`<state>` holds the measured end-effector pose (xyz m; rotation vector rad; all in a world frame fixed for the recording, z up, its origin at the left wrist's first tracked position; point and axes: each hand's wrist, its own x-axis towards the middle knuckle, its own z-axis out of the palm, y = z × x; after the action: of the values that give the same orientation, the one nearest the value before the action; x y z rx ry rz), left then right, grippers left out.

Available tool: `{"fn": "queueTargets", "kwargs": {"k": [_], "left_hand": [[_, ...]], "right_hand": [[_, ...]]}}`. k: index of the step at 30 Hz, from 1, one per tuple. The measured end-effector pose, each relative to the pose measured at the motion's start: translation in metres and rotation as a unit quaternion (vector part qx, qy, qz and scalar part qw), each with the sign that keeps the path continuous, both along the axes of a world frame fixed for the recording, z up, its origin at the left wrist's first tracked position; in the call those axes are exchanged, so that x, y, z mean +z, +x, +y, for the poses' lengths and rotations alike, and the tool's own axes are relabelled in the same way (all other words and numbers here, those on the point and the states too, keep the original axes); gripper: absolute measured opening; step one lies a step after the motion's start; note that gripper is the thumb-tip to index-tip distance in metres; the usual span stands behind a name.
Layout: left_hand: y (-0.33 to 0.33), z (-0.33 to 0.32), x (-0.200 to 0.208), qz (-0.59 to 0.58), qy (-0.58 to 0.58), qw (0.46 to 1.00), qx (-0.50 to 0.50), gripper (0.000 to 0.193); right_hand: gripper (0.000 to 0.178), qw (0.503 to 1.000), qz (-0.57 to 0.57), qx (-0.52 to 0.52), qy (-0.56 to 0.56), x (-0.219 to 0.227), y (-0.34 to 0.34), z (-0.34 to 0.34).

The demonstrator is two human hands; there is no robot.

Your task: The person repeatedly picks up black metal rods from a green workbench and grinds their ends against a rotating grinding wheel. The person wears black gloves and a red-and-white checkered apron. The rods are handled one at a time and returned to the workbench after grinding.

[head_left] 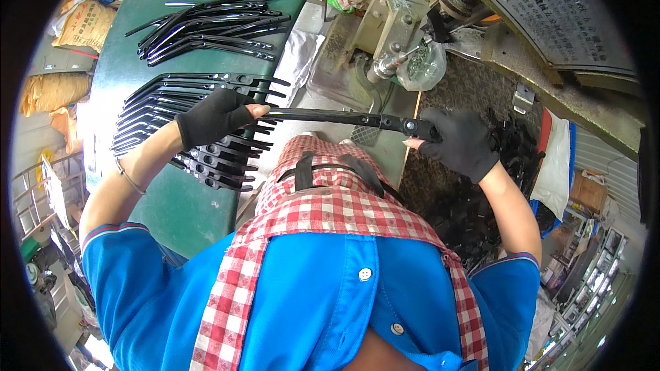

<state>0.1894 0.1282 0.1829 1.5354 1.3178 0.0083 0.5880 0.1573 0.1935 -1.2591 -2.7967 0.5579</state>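
Held level across the front of my body is a black tube with a jointed, riveted-looking fitting at its right end. My left hand, in a black glove with bare fingertips, is closed on the tube's left end. Round the fitting at the other end, my right hand is closed too, gloved the same way. Beneath and beside my left hand, a row of bent black tubes with holed flat ends lies on the green table. My left hand hides part of that row.
Farther up the table lies a loose bundle of bent black tubes. A metal machine stands ahead on the right, with a clear plastic bag hanging at it. A metal plate juts overhead. Black parts are heaped beyond my right hand.
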Motion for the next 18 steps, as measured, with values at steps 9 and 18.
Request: {"fn": "queueTargets", "kwargs": {"k": [9, 18], "left_hand": [[0.001, -0.002, -0.021, -0.072, 0.003, 0.997, -0.009, 0.051], [0.002, 0.016, -0.034, -0.041, -0.061, 0.997, -0.015, 0.059]], "right_hand": [[0.038, 0.999, -0.044, 0.015, -0.017, 0.007, -0.006, 0.003], [0.04, 0.996, -0.084, 0.006, 0.024, 0.009, -0.006, 0.009]]}}
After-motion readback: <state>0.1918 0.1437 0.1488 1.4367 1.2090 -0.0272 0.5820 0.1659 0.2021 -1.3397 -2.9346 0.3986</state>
